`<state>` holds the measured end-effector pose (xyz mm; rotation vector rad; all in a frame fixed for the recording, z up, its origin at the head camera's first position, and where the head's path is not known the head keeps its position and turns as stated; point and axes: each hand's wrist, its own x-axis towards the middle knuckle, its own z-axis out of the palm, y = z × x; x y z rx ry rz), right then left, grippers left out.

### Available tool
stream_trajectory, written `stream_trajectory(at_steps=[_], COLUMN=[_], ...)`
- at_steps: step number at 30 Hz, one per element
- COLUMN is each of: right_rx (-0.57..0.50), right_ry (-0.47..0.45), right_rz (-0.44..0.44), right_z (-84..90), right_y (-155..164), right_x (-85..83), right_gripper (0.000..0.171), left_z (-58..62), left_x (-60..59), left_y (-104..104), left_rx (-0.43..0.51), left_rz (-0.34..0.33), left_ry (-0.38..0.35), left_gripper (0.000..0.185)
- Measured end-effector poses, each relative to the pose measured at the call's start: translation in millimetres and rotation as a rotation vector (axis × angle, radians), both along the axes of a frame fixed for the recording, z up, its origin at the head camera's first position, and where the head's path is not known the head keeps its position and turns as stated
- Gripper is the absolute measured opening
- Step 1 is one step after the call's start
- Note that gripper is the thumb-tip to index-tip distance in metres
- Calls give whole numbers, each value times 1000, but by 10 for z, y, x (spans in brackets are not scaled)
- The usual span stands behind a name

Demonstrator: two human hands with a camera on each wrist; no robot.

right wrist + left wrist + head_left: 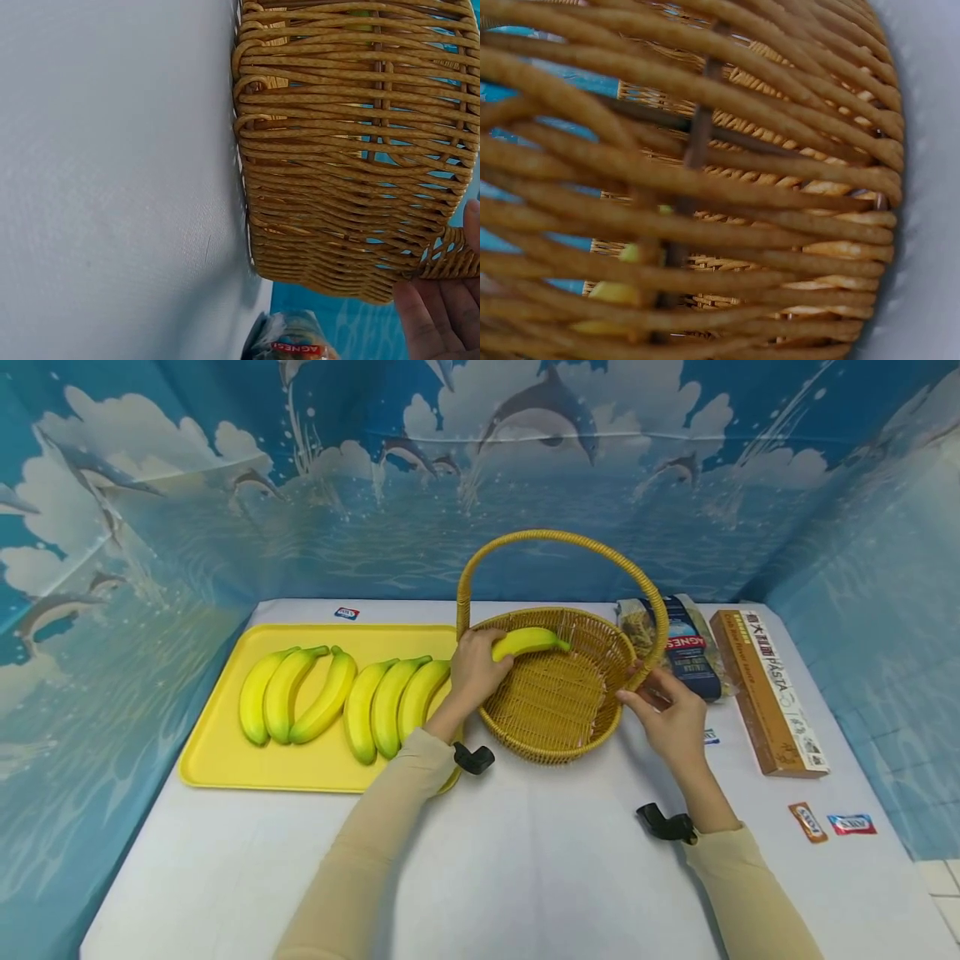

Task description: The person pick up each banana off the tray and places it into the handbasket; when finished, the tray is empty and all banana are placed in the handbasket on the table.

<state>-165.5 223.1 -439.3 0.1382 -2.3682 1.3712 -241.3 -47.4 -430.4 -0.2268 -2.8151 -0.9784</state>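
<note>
In the head view, my left hand [477, 665] grips one end of a yellow banana [528, 642] at the left rim of a woven wicker basket [551, 752]. The banana points right, over the basket's inside. On the basket's right side, my right hand [670, 714] holds the rim where the tall handle [558, 535] joins it. The right wrist view shows that hand's fingers [420, 322] against the outer weave. Through the weave in the left wrist view, a blurred bit of yellow shows; the left hand is hidden there. A yellow tray [255, 768] with several bananas [386, 706] lies to the left.
Behind the right hand lie a pasta bag [686, 647] and a long brown pasta box [768, 693]. Small wrapped packets, one orange [807, 822] and one red-and-blue [852, 824], lie at the right. Another packet [347, 613] is behind the tray. A dolphin-print curtain [360, 543] borders the table.
</note>
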Motion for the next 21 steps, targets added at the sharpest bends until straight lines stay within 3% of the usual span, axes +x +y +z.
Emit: stream_trajectory(at_steps=[12, 17, 21], right_rx=[-8, -5, -6], right_ry=[19, 24, 21], right_rz=[3, 3, 3], right_z=[-8, -7, -4], right_y=[-8, -9, -14], right_x=[7, 7, 13], right_gripper=[44, 44, 44], left_z=[-30, -33, -22], left_x=[-1, 10, 61], left_y=[32, 24, -14], left_rx=[-39, -30, 50], left_rz=[39, 25, -24], left_ry=[37, 64, 88], left_gripper=[35, 35, 35])
